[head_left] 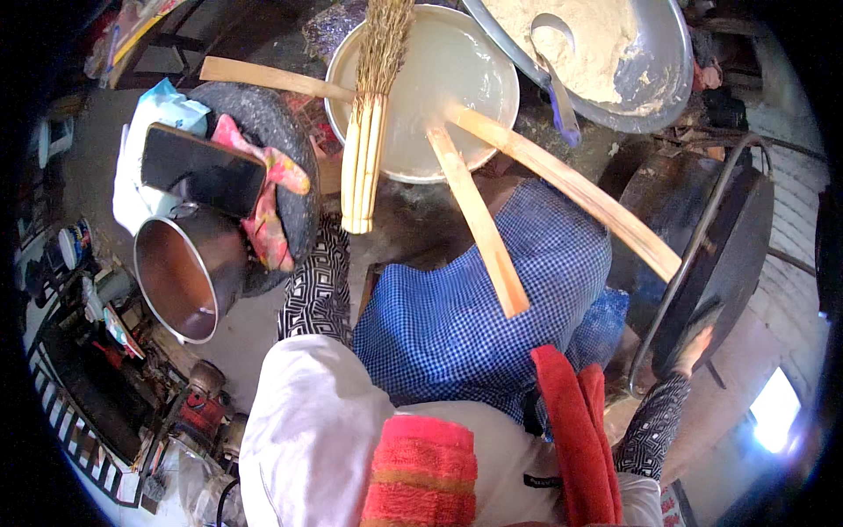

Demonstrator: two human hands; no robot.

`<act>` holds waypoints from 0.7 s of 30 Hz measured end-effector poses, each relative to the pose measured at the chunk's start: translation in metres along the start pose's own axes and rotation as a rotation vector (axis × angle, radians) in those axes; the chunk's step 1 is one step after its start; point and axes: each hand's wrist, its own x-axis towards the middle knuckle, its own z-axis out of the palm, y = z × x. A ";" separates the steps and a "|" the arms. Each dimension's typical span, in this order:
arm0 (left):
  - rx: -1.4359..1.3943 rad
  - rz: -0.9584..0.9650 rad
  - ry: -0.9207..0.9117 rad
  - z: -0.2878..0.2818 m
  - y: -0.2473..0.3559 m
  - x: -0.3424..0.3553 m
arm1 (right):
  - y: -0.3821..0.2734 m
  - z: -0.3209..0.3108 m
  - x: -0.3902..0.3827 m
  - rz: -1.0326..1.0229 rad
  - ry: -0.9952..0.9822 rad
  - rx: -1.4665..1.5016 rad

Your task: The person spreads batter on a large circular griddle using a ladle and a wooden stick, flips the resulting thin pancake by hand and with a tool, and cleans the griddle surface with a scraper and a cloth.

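At the right, my right hand [695,350] is against the face of a large round black griddle [746,255] that stands tilted on its edge. A dark, flat thing [701,323] lies along the fingers, and its kind is not clear. Part of the fingers is hidden. My left arm, in a black-and-white patterned sleeve [314,294], reaches forward beside a dark stone-like slab [290,140]. I do not see the left hand itself. Nearest its sleeve end is a bundled straw brush [367,149], standing over the rim of a white basin [509,97] of pale liquid.
Wooden sticks [575,189] lean out of the basin. A metal bowl [672,53] holds pale flour and a ladle [555,75]. Left are a phone [202,169], a pink cloth [268,233] and a pot [189,272] of brown liquid. Blue checked cloth [474,329] covers my lap.
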 end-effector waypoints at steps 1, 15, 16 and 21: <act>0.034 0.016 0.007 0.007 0.001 0.022 | 0.030 -0.007 -0.001 0.080 -0.019 0.168; 1.423 0.732 0.045 -0.098 -0.015 -0.032 | -0.246 0.076 0.001 -0.487 -0.069 -0.052; 1.474 0.791 0.016 -0.102 -0.011 -0.039 | -0.266 0.083 -0.015 -0.495 -0.062 -0.058; 1.599 0.943 -0.089 -0.162 -0.003 -0.106 | -0.204 0.081 -0.073 -0.635 0.172 -0.202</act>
